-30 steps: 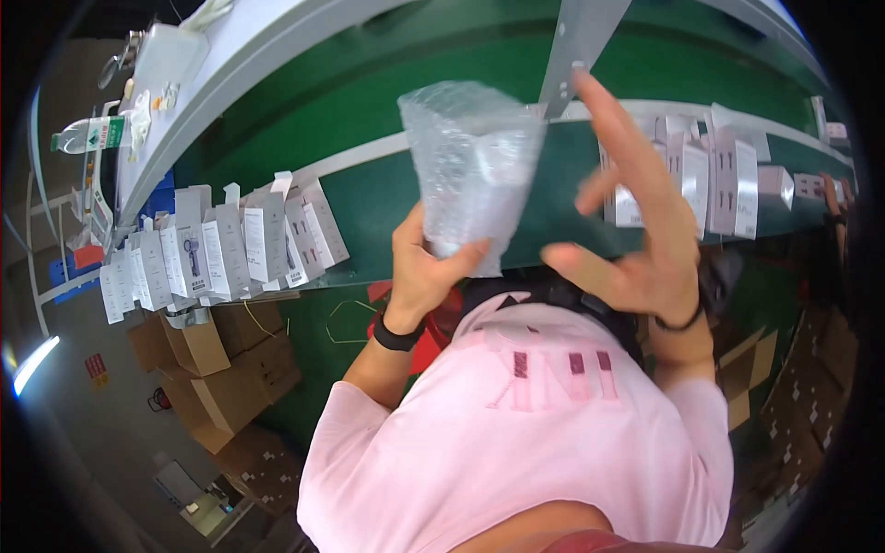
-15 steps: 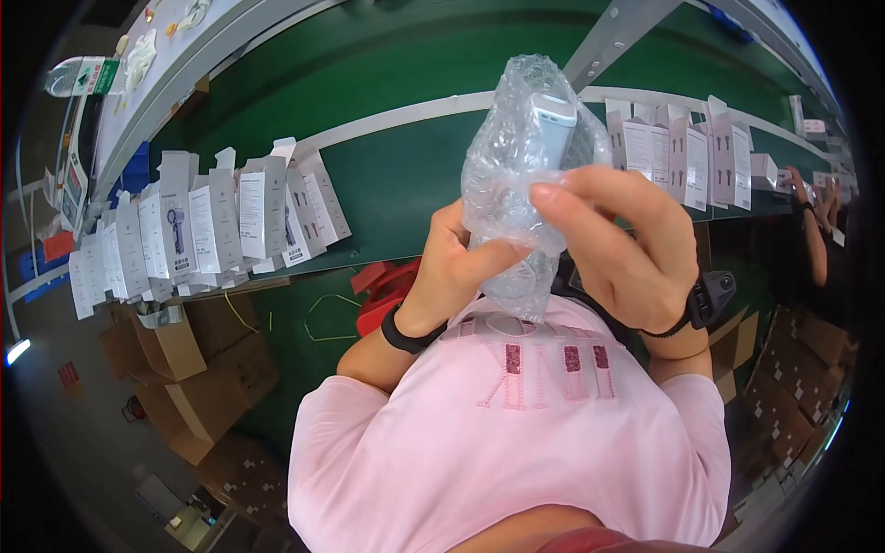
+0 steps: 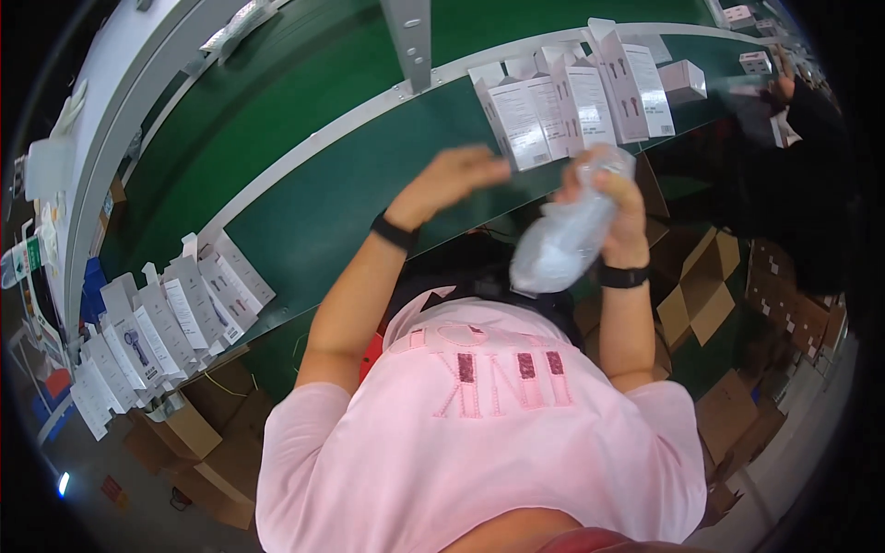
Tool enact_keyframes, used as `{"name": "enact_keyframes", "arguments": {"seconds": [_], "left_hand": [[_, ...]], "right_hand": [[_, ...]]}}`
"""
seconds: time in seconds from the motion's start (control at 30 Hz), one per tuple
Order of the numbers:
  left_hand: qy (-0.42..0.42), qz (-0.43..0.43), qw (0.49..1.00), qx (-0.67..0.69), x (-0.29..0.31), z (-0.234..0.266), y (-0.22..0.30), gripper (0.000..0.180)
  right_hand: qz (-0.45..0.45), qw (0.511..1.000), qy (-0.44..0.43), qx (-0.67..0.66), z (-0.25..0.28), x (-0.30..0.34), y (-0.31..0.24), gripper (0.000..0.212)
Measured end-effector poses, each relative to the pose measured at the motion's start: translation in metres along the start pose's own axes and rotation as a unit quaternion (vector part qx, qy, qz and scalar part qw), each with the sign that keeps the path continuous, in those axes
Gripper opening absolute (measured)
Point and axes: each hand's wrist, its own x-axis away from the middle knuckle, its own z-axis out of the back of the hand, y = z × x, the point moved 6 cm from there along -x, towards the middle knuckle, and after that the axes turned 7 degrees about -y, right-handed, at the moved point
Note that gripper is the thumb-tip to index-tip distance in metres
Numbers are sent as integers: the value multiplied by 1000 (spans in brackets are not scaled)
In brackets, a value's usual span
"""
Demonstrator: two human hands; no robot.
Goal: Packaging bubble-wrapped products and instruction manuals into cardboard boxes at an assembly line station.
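Note:
My right hand (image 3: 619,207) grips a pale device in a clear bubble-wrap bag (image 3: 560,251), tilted over the bench's near edge. Wrap and motion blur hide the device's exact shape. To its left, my left hand (image 3: 458,180) is over the green bench with nothing in it, its fingers stretched out and smeared by movement. Just beyond both hands stands a row of white printed cartons (image 3: 519,120) with raised flaps; the left fingertips are close to the nearest one, and I cannot tell whether they touch.
At left along the bench stands another row of white cartons (image 3: 175,318). A metal post (image 3: 407,41) rises at the bench's far rail. Brown cardboard boxes (image 3: 705,295) lie below on the right. A co-worker's hand (image 3: 784,83) is at the far right.
My view has turned rightward. My left hand has let go of the wrapped device and reached toward the right-hand cartons. My right hand now holds the device alone, further right.

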Motion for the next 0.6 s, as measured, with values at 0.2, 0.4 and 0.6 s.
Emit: {"name": "enact_keyframes", "arguments": {"seconds": [0.2, 0.4, 0.6], "left_hand": [[434, 113, 892, -56, -168, 49, -60, 81], [478, 81, 874, -36, -178, 52, -68, 61], [491, -147, 853, 97, -138, 34, -100, 50]], "right_hand": [[-93, 941, 104, 308, 93, 6, -19, 18], [-140, 849, 2, 510, 125, -31, 35, 25], [-114, 814, 3, 570, 104, -63, 79, 46]]}}
